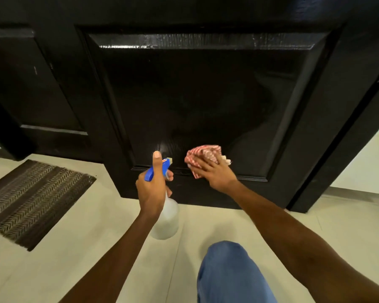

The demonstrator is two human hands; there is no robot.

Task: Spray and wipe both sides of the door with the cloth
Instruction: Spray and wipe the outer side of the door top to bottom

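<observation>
Low against the door (206,95), the right hand (214,171) presses its spread fingers on the soft, bunched cloth (202,153); just beside it, the left hand (151,191) grips the light spray bottle (165,217) by its neck.

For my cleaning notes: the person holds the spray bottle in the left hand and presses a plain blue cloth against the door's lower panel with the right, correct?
Only the cloth is wrong: the head view shows a red-and-white checked cloth, not plain blue. The left hand does hold the spray bottle, and the right hand presses the cloth on the door.

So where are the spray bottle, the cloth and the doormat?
spray bottle (165,217): head view, on its clear body.
checked cloth (202,152): head view, on the bunched top.
doormat (29,200): head view, on its ribbed middle.
</observation>
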